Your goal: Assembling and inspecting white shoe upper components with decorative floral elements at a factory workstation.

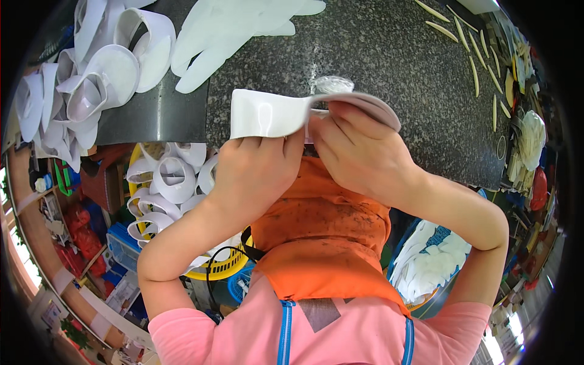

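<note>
In the head view, both hands are gripping one white shoe upper piece (267, 114) just above the near edge of a dark speckled stone table (389, 55). The left hand (255, 170) is closing its fingers around the piece's left, glossy white part, with the thumb pressing on the near side. The right hand (359, 149) is pinching the right part, where the greyish lining (371, 103) is folding over the fingers. A small clear round thing (333, 84) is lying on the table just behind the piece.

Further back, white gloves (225, 36) are resting on the table, and a heap of finished white pieces (91, 73) is sitting at the left. Below the table, a yellow basket (222, 267) is holding more white pieces. An orange apron (322, 237) is covering the person's lap.
</note>
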Demonstrator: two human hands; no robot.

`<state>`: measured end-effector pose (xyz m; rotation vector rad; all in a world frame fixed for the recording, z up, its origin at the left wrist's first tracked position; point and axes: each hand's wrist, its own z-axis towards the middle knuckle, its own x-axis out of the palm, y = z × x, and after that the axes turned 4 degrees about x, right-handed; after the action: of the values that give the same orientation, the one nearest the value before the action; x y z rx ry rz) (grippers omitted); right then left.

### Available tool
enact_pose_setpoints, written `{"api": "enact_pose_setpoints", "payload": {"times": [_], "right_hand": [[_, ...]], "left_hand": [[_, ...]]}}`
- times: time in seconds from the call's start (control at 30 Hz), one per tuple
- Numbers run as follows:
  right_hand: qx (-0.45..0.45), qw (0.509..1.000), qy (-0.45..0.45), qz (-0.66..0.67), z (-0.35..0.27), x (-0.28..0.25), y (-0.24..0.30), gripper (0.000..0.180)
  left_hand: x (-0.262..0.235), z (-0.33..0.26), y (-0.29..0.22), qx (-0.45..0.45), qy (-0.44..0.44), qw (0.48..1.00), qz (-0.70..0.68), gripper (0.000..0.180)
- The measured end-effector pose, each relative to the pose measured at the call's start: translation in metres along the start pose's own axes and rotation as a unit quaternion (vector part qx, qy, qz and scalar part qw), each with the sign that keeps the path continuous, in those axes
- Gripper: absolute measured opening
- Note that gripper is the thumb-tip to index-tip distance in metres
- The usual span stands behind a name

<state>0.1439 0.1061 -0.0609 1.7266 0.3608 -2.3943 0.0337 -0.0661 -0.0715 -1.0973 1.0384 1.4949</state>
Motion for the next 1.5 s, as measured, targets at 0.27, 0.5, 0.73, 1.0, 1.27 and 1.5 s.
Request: {"api": "enact_pose_setpoints", "payload": {"times": [0.27,0.5,0.73,1.0,1.27,1.5], "right_hand": [[0.015,0.998,-0.053,0.026,-0.008,0.007,-0.003,0.022],[0.026,0.994,-0.1,0.042,-0.013,0.019,-0.006,0.027],[0.001,0.992,-0.114,0.053,-0.017,0.018,-0.007,0.029],[0.048,0.997,-0.02,0.052,-0.033,0.006,-0.001,0.037],[0.093,0.973,-0.117,0.175,-0.023,-0.006,0.013,0.043],[0.173,0.959,-0.078,0.212,0.014,0.014,0.022,0.036]], "left_hand": [[-0.003,0.011,-0.005,0.027,-0.008,0.999,0.024,0.044],[-0.004,0.007,-0.001,0.027,-0.006,1.0,0.004,0.041],[-0.002,0.012,-0.001,0.017,0.014,1.0,-0.006,0.043],[-0.016,0.022,0.005,0.099,0.037,0.994,0.038,0.047],[-0.017,0.019,0.004,0.151,-0.012,0.986,0.066,0.027],[-0.02,0.006,0.011,-0.027,0.014,0.999,0.03,0.026]]}}
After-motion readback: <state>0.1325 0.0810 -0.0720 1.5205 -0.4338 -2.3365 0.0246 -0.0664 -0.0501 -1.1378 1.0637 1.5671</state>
